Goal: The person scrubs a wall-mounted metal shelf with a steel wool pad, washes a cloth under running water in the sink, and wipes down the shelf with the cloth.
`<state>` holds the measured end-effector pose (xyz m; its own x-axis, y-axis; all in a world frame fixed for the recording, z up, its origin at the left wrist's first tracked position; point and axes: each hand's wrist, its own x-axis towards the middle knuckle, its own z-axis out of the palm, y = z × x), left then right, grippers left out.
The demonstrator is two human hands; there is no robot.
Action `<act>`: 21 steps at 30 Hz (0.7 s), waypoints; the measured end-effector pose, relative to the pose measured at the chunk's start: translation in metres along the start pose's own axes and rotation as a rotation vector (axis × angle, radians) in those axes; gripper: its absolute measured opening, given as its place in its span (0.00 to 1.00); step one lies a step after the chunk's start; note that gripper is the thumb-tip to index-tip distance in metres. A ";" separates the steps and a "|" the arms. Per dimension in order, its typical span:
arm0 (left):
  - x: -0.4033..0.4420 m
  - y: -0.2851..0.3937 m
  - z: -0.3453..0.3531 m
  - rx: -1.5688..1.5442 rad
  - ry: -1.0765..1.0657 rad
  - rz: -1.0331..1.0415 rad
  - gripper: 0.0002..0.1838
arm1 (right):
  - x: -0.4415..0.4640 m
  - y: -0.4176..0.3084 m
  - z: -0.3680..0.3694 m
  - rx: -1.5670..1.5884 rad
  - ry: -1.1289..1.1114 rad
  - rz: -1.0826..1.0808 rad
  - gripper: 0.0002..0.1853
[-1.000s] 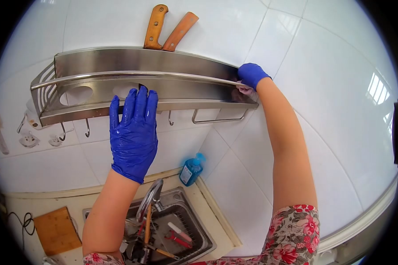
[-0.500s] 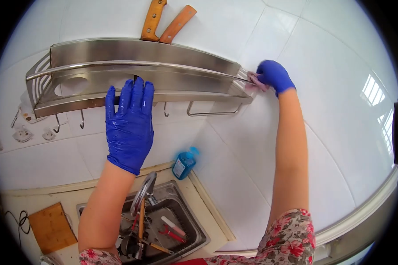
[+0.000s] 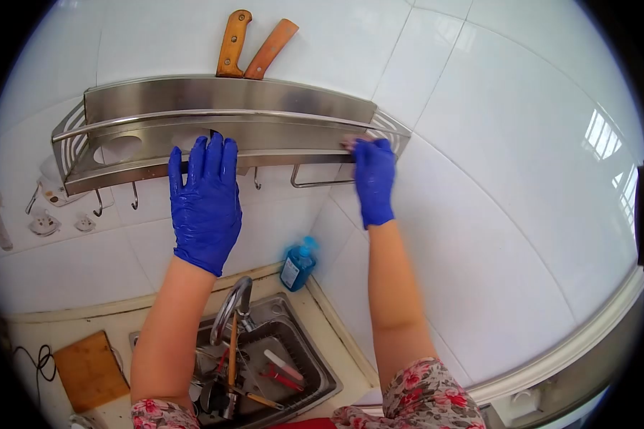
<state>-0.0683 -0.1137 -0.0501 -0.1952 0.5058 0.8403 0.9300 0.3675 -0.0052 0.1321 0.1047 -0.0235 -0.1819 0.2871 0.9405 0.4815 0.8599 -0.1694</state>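
A stainless steel wall rack (image 3: 293,132) with a front rail, round cut-outs and hooks below spans the upper middle. My left hand (image 3: 206,200), in a wet blue glove, lies with its fingers stretched out over the rack's front edge; the thumb is held apart. At the rack's right end, my right hand (image 3: 376,179), also gloved in blue, is closed on a pinkish cloth (image 3: 349,142). Only a little of that cloth shows, just inside the shelf behind the front edge. Two knives with wooden handles (image 3: 233,44) stand in the slot at the rack's back.
Below is a sink (image 3: 322,379) with utensils in it and a curved faucet (image 3: 229,307). A blue soap bottle (image 3: 298,268) stands in the counter corner. A wooden cutting board (image 3: 91,370) lies at the left, by a black cord (image 3: 41,363). White tiled walls meet right of the rack.
My right hand has moved left and down with the cloth, from the rail's right end to the shelf's front edge. My left hand stays on the rack; the view has shifted slightly.
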 end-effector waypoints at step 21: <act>0.002 0.001 -0.008 -0.003 -0.061 0.007 0.36 | 0.065 -0.078 0.057 -0.015 -0.836 0.085 0.23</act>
<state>-0.0650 -0.1182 -0.0443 -0.2072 0.5550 0.8056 0.9323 0.3616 -0.0093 0.0341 0.0800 0.0340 -0.7170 0.5736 0.3961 0.5323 0.8174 -0.2202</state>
